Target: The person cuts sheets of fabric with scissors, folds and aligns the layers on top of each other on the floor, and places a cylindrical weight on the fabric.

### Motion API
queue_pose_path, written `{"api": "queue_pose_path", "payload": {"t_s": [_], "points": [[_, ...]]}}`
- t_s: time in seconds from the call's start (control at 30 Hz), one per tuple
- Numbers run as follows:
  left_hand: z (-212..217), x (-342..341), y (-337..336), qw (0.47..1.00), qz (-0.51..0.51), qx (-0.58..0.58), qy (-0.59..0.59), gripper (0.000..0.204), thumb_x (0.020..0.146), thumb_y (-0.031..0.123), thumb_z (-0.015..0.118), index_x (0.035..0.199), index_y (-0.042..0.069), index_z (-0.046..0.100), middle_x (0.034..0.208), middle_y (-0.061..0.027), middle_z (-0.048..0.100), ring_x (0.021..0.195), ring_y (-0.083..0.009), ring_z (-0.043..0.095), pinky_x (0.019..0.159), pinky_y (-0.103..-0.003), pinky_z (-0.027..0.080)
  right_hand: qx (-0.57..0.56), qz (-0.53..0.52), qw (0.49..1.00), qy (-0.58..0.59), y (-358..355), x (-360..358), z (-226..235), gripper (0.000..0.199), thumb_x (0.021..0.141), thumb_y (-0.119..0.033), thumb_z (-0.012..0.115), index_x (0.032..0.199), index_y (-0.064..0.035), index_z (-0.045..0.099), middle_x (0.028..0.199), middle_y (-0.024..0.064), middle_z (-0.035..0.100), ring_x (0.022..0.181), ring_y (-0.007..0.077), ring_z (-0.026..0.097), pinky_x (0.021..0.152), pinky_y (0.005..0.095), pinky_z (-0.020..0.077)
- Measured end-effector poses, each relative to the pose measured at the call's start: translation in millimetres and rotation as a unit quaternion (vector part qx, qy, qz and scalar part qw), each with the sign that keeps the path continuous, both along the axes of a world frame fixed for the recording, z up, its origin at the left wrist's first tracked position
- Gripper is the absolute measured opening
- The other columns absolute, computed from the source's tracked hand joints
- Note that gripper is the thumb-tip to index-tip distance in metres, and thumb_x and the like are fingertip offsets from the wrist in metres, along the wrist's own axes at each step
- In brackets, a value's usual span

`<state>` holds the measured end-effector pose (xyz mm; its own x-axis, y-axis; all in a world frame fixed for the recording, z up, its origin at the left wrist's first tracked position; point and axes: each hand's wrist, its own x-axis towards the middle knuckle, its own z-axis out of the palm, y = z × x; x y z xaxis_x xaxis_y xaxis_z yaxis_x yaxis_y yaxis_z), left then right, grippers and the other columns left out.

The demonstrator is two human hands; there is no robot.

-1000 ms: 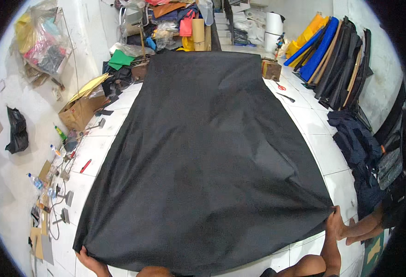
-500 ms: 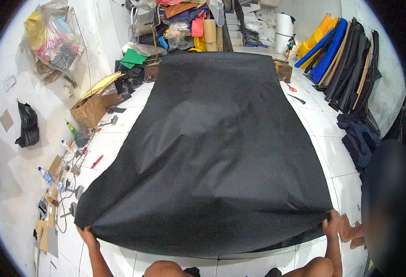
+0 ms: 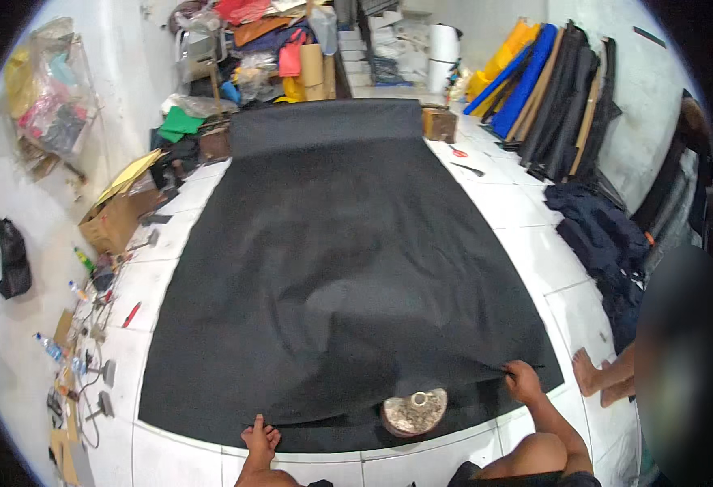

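A wide black sheet of fabric (image 3: 348,268) lies over the white tiled floor, its far end in a roll. At its near side a lifted upper edge runs between my hands, with more black fabric below it. My right hand (image 3: 524,383) pinches this edge at the right. My left hand (image 3: 261,436) is at the edge's left end, fingers curled, thumb side against the fabric. Between the hands, nearer the right, sits a rounded, mottled silvery weight-like object (image 3: 413,414) with a ring on top. It rests at the lifted edge, on the lower black fabric.
Tools, bottles and a red cutter (image 3: 132,314) lie along the left wall near a cardboard box (image 3: 117,223). Red-handled scissors (image 3: 458,152) lie at the far right. Fabric rolls (image 3: 563,101) lean on the right wall. Another person's bare foot (image 3: 586,373) stands close at the right.
My hands have moved closer together, away from the sheet's near corners. The silvery object has come into view between them. The near corners now lie flat, and the view has shifted.
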<state>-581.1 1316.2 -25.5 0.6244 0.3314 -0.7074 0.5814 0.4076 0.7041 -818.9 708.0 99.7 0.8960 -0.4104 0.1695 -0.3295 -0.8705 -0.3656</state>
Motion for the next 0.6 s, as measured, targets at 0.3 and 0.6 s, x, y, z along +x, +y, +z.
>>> {"api": "queue_pose_path", "payload": {"t_s": [0.3,0.6], "points": [[-8.9,33.2,-24.7,0.988,-0.115,-0.105,0.008,0.063,0.090,0.050,0.064,0.121,0.000,0.043,0.089,-0.0119,0.054,0.071,-0.0254,0.059,0.064,-0.038,0.056,-0.030,0.071,0.996,0.037,6.8,45.5,-9.9,0.023,0.077,-0.012,0.065,0.097,-0.0020,0.069,0.095,0.0167,0.067,0.091,0.0373,0.064,0.080,0.0445,0.0515],[-5.8,28.2,-33.9,0.976,-0.182,-0.114,-0.024,0.033,0.091,0.031,0.063,0.098,0.001,0.049,0.074,-0.0109,0.055,0.064,-0.0229,0.061,0.058,-0.036,0.055,-0.040,-0.019,0.986,0.163,-31.9,30.9,-23.0,0.023,0.083,-0.022,0.061,0.100,-0.0081,0.069,0.102,0.0150,0.067,0.097,0.0336,0.065,0.086,0.0463,0.0504]]}}
